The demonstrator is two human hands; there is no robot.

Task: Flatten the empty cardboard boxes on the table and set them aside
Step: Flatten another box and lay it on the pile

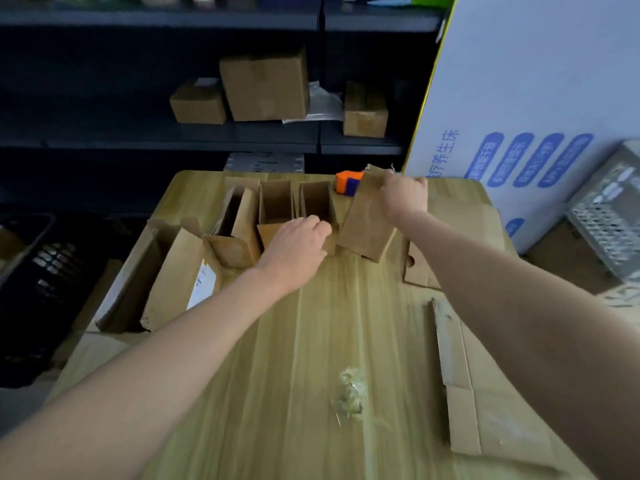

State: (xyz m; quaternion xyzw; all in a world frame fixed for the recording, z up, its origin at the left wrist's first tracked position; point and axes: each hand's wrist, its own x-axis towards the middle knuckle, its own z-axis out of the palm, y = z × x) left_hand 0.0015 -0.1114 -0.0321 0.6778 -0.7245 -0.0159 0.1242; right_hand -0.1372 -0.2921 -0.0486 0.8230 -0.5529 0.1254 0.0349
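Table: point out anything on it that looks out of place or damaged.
A crumpled wad of clear plastic lies loose on the table near the front. The flattened cardboard to its right has a ragged, torn far edge.

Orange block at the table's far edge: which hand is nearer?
Right. The right hand, holding a tilted box, is just right of the orange block; the left hand is farther, nearer the camera and to its left, gripping an open box.

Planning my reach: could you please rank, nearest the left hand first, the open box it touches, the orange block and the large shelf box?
1. Open box: at the left hand.
2. Orange block: far table edge.
3. Large shelf box: beyond the table.
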